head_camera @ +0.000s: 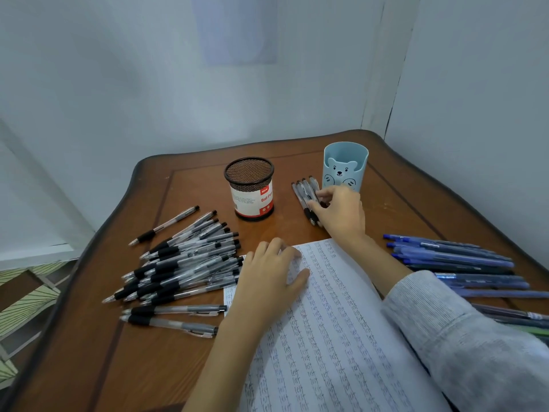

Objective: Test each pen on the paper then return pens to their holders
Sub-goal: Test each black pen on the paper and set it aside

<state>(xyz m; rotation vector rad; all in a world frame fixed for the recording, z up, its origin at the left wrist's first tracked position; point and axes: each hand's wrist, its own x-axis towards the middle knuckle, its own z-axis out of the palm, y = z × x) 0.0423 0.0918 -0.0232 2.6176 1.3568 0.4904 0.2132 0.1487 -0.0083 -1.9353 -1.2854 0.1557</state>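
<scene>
A person sits at a wooden bench with lined paper in front of them, covered in short ink test marks. The left hand lies flat on the top corner of the paper, fingers relaxed and grasping nothing, pinning the sheet.

The right hand reaches to 1 o'clock, its fingers curled over a row of about four dark-grip pens lying side by side on the bench, just beside a blue cup. Thumb and fingers seem to be closing round the row; whether it has left the bench I cannot tell.

Likely step: gathering these pens to put them in a holder. To do it well, square the pens into one bundle, pinch near the middle so none slips out, lift clear of the cup's rim, then lower them upright.

The blue cup has a bear face and stands at 1 o'clock. A mesh pot with a red and white label stands at 12 o'clock. No pens stick out of either; both look empty.

A large pile of clear pens with black grips lies at 9 o'clock. Blue pens lie at 3 o'clock.
</scene>
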